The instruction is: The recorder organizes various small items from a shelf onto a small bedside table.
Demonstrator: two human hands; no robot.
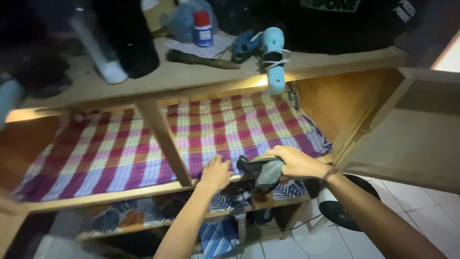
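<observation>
Right hand (296, 162) is closed over a small bundle of dark grey cloth (262, 171), with the fingers curled across its top; the bundle is held at the front edge of the upper shelf (120, 194) of a wooden cupboard. A dark band is worn on the right wrist. Left hand (215, 173) is laid flat, fingers together and extended, on the checked cloth (143, 148) just beside the bundle; nothing is gripped by it.

The upper shelf is covered by the checked cloth, patterned in red, purple and pale yellow. The shelf opening is divided by a slanted wooden post (165, 141). The shelf below is lined with a leaf-patterned cloth (139, 216), and a blue striped fabric (218, 237) is seen lower still. The cupboard door (412, 129) is swung open at the right.

On the cupboard top, a light blue hair dryer (272, 52) with its cord wrapped around the handle, a red-capped can (203, 29) and a dark wooden stick (201, 59) are placed. A dark round object (345, 211) stands on the white tiled floor (421, 206).
</observation>
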